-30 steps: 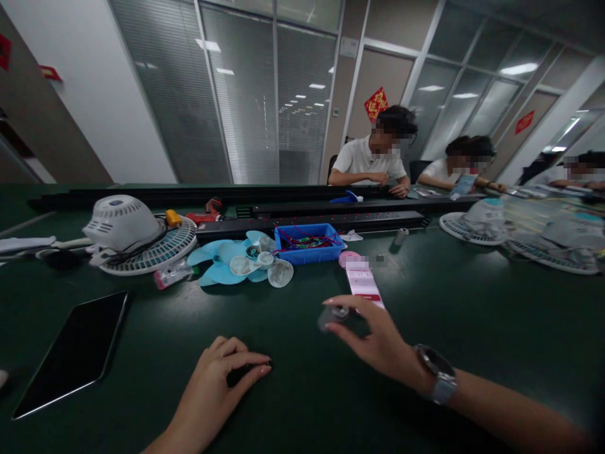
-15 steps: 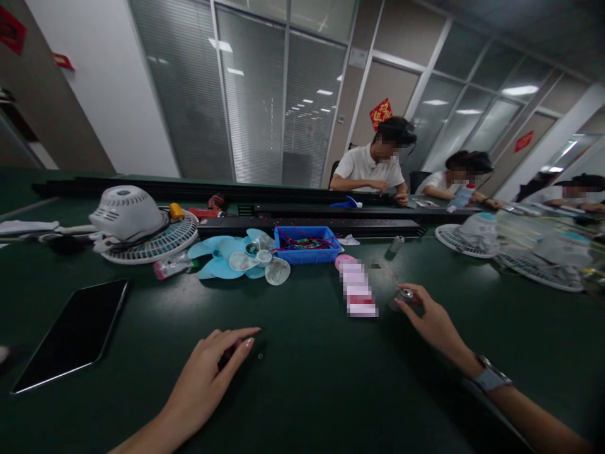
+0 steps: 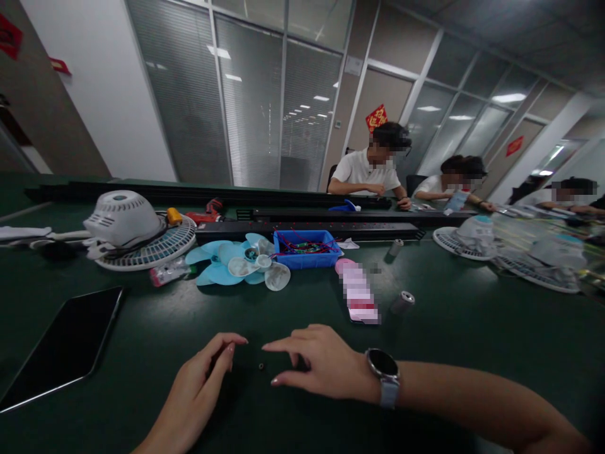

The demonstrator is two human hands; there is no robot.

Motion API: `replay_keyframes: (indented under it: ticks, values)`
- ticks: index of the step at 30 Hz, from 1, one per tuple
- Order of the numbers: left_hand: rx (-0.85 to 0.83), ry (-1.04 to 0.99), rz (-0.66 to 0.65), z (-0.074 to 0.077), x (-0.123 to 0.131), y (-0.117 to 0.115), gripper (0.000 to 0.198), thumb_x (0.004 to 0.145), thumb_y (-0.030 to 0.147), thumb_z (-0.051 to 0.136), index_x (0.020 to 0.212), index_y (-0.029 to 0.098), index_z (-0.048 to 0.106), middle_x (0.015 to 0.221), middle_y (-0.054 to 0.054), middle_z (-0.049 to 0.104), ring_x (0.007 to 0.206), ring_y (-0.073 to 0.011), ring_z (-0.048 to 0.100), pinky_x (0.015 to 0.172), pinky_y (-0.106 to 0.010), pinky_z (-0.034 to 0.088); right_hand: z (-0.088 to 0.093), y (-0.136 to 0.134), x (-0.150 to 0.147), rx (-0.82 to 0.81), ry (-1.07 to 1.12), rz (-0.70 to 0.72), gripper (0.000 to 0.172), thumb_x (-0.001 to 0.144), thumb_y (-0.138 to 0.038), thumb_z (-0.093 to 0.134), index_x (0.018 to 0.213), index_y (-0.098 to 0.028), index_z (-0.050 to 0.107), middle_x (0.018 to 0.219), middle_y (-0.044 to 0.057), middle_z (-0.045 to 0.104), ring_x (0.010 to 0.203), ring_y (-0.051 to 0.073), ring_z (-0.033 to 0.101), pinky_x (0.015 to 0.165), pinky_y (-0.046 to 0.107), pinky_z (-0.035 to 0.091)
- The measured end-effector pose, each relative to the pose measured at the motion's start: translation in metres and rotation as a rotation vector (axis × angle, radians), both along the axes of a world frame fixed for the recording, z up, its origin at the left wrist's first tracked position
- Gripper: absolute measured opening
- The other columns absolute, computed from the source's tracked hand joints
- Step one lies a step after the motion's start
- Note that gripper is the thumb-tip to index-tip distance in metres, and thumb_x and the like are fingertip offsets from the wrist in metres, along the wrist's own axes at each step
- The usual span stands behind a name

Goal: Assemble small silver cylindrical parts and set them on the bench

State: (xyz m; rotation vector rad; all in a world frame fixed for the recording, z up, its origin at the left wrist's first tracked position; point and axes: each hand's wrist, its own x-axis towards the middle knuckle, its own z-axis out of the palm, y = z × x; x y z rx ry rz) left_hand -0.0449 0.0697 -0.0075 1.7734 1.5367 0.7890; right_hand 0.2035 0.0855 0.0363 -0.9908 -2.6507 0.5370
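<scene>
On the green table lies a tiny ring-shaped piece [image 3: 261, 366], perhaps a nut, between my two hands. My left hand [image 3: 198, 381] is left of it, thumb and forefinger a little apart with nothing visible in them. From the right my right hand [image 3: 314, 362], with a watch [image 3: 382, 366] on the wrist, reaches over, its forefinger and thumb spread on either side of the piece's level without touching it. A small silver metal cylinder [image 3: 403, 302] stands by itself behind my right hand, beside a pixelated pink phone-like object [image 3: 359, 293].
A blue bin [image 3: 309, 258] holds wires and circuit boards. Pale blue fan blades [image 3: 222, 268], a white fan housing [image 3: 120, 221] and a dark tablet [image 3: 63, 343] lie leftward. Another metal cylinder [image 3: 396, 247] stands farther back. Several people sit across the table.
My right hand has let go of the silver cylinder and moved left to the tiny ring-shaped piece. My left hand has shifted slightly left, away from the piece.
</scene>
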Motion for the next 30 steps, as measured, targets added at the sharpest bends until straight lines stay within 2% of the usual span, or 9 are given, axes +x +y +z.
replay_keyframes:
  ticks: [3,9,11,14,16,19,24,27,30]
  values:
    - [0.005,-0.007,0.001,0.002,0.002,0.000,0.040,0.092,0.051,0.034,0.106,0.024,0.060,0.069,0.002,0.060,0.067,-0.0190,0.062,0.062,-0.027,0.046,-0.016,0.012,-0.017,-0.022,0.014,0.026,0.051,0.086,-0.060,0.055,0.130,-0.033,0.057,0.079,-0.003,0.064,0.072,0.012,0.058,0.065,0.025,0.037]
    - [0.023,-0.012,-0.011,0.001,0.004,0.002,0.039,0.091,0.050,0.036,0.103,0.024,0.061,0.071,0.001,0.061,0.067,-0.0188,0.062,0.063,-0.027,0.046,-0.042,0.020,-0.024,-0.053,0.094,0.003,0.038,0.087,-0.058,0.055,0.112,-0.034,0.071,0.076,-0.003,0.064,0.070,0.009,0.058,0.064,0.023,0.037]
    - [0.020,-0.013,-0.012,0.000,0.003,0.001,0.039,0.092,0.050,0.035,0.103,0.024,0.061,0.070,0.002,0.060,0.066,-0.0184,0.061,0.063,-0.027,0.046,-0.042,0.019,-0.026,-0.047,0.128,0.010,0.034,0.087,-0.055,0.057,0.109,-0.033,0.072,0.076,-0.003,0.064,0.070,0.009,0.058,0.065,0.023,0.038]
    - [0.002,-0.012,-0.014,0.000,0.002,0.001,0.039,0.092,0.050,0.035,0.104,0.023,0.061,0.070,0.002,0.060,0.066,-0.0183,0.061,0.062,-0.027,0.046,-0.028,0.018,-0.014,-0.022,0.187,-0.035,0.027,0.088,-0.048,0.059,0.105,-0.032,0.073,0.079,-0.003,0.066,0.071,0.009,0.058,0.065,0.022,0.039]
    - [-0.006,-0.015,-0.010,0.000,0.001,0.000,0.040,0.093,0.051,0.035,0.105,0.024,0.062,0.071,0.002,0.060,0.066,-0.0180,0.061,0.061,-0.026,0.045,-0.013,0.017,0.011,0.036,0.241,-0.169,0.025,0.089,-0.045,0.059,0.103,-0.029,0.073,0.079,-0.002,0.065,0.070,0.010,0.057,0.063,0.023,0.041]
    - [-0.003,-0.013,-0.006,0.000,0.001,0.000,0.040,0.093,0.052,0.036,0.105,0.025,0.062,0.071,0.001,0.060,0.066,-0.0180,0.061,0.061,-0.026,0.045,0.005,0.016,0.071,0.228,0.278,-0.464,0.027,0.091,-0.044,0.056,0.102,-0.024,0.072,0.083,0.003,0.066,0.070,0.013,0.058,0.062,0.026,0.044]
    - [0.004,-0.001,-0.011,-0.001,0.002,0.001,0.039,0.092,0.051,0.038,0.105,0.025,0.064,0.073,0.001,0.062,0.068,-0.0189,0.061,0.062,-0.027,0.046,0.004,0.012,0.180,0.511,0.090,-0.884,0.033,0.089,-0.049,0.053,0.096,-0.024,0.073,0.093,0.007,0.068,0.076,0.020,0.062,0.063,0.032,0.048]
    - [0.006,-0.003,-0.003,0.000,0.002,0.001,0.039,0.092,0.051,0.037,0.105,0.025,0.064,0.072,0.001,0.061,0.066,-0.0186,0.061,0.060,-0.026,0.045,-0.008,0.010,0.214,0.530,0.048,-0.949,0.036,0.087,-0.051,0.051,0.092,-0.023,0.073,0.098,0.007,0.069,0.086,0.023,0.065,0.073,0.036,0.050]
    - [-0.005,0.006,-0.001,0.000,0.002,0.001,0.039,0.093,0.050,0.036,0.106,0.025,0.063,0.071,0.002,0.060,0.067,-0.0184,0.061,0.060,-0.026,0.045,-0.016,0.010,0.222,0.451,0.064,-0.953,0.037,0.087,-0.052,0.049,0.092,-0.024,0.072,0.100,0.007,0.071,0.093,0.025,0.066,0.081,0.040,0.051]
